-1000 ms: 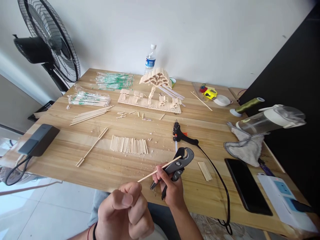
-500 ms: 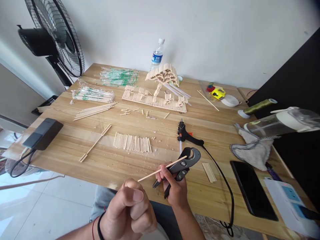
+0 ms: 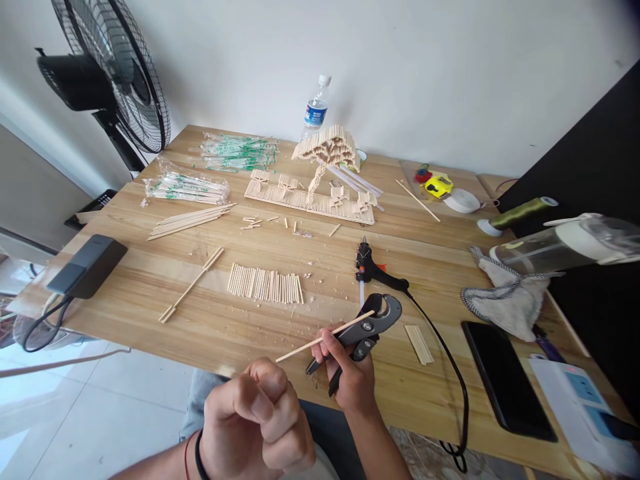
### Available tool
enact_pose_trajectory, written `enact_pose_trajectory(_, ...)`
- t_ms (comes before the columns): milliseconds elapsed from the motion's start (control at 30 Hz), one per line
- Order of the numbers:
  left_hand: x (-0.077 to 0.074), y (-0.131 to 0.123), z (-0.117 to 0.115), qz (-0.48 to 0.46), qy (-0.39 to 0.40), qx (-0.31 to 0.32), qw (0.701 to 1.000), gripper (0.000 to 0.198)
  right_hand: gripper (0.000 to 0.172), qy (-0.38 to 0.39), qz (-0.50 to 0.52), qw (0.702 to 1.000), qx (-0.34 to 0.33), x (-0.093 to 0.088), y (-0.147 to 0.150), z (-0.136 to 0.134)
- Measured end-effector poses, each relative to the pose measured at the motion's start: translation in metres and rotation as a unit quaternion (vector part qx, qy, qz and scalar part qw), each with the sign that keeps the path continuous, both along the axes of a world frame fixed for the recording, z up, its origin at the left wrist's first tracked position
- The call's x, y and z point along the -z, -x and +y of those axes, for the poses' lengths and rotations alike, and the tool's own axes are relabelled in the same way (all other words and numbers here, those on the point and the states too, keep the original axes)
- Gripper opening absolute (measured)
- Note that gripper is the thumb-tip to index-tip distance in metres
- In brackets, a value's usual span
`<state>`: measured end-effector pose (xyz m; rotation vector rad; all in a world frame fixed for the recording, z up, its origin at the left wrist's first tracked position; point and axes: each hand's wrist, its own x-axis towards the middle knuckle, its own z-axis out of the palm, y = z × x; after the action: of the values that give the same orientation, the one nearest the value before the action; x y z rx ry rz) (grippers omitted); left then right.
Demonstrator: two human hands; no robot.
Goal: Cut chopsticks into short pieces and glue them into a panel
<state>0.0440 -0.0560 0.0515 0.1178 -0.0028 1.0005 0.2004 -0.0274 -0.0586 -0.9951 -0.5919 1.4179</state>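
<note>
My right hand (image 3: 350, 380) is wrapped round the handles of a grey and black pipe cutter (image 3: 383, 319), its curved jaw pointing away to the right. A thin wooden stick (image 3: 325, 338) lies across the cutter, pressed by the right thumb, with its far end at the jaw. My left hand (image 3: 260, 420) is closed in a fist nearer the camera, beside the stick's lower end. What its fingers hold, if anything, is hidden. Beyond the hands lies a row of short cut sticks (image 3: 265, 283). A black glue gun (image 3: 370, 263) rests behind the cutter.
A stick-built model (image 3: 310, 200) with a tree shape stands at the back. Long sticks (image 3: 190, 221) and wrapped bundles (image 3: 185, 187) lie at left, near a grey power adapter (image 3: 93, 263). A phone (image 3: 507, 380), a cloth (image 3: 510, 293) and a clear jug (image 3: 545, 250) occupy the right.
My left fist has turned slightly, its thumb shifting a little left and down. My right hand, the pipe cutter and the stick stay almost still.
</note>
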Motion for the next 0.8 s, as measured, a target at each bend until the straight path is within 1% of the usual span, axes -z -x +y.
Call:
enact_pose_trajectory(200,0.0002,0.0007,0.0016,-0.003,0.009,0.004,1.0,0.047,0.027,0.003,-0.002,1.0,0.0,0.0015,-0.0004,-0.0005)
enact_pose_trajectory(400,0.0015,0.0006,0.0005,-0.012,-0.003,-0.004,1.0,0.045,0.027,0.003,-0.008,1.0,0.003,0.0017,-0.0005,0.0)
enact_pose_trajectory(633,0.0019,0.0006,0.0004,-0.008,-0.004,0.004,1.0,0.047,0.028,0.003,-0.009,1.0,0.006,0.0001,0.0001,0.0004)
enact_pose_trajectory(800,0.0009,0.0002,0.0009,-0.001,-0.004,-0.002,1.0,0.05,0.027,0.0,-0.006,1.0,0.006,0.0002,0.0001,0.0007)
